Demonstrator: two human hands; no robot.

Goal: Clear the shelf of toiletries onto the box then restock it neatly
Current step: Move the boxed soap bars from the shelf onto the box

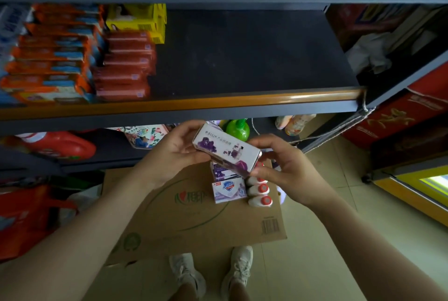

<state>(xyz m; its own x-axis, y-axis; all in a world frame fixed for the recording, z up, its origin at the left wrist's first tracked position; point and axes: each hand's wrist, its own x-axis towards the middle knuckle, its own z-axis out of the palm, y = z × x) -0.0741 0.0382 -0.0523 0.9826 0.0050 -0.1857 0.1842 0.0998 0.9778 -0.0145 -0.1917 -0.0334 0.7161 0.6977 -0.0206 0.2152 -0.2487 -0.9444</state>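
Note:
A white and purple soap box (226,149) is held in front of the shelf's orange front edge (218,101). My left hand (174,149) grips its left end and my right hand (281,167) grips its right end. Below, on the brown cardboard box (184,218), lie another purple soap box (220,172), a white and lilac soap box (229,190) and three small white bottles with red caps (260,194). The dark shelf board (242,53) is bare on its right part. Red packs (126,65), orange and blue packs (51,58) and yellow boxes (138,21) stand on its left.
On the lower shelf are a red bottle (60,146), a floral pack (145,135), a green bottle (237,129) and pale bottles (295,122). Red cartons (397,116) stand at the right, a red bag (26,215) at the left. My shoes (211,274) are by the cardboard box.

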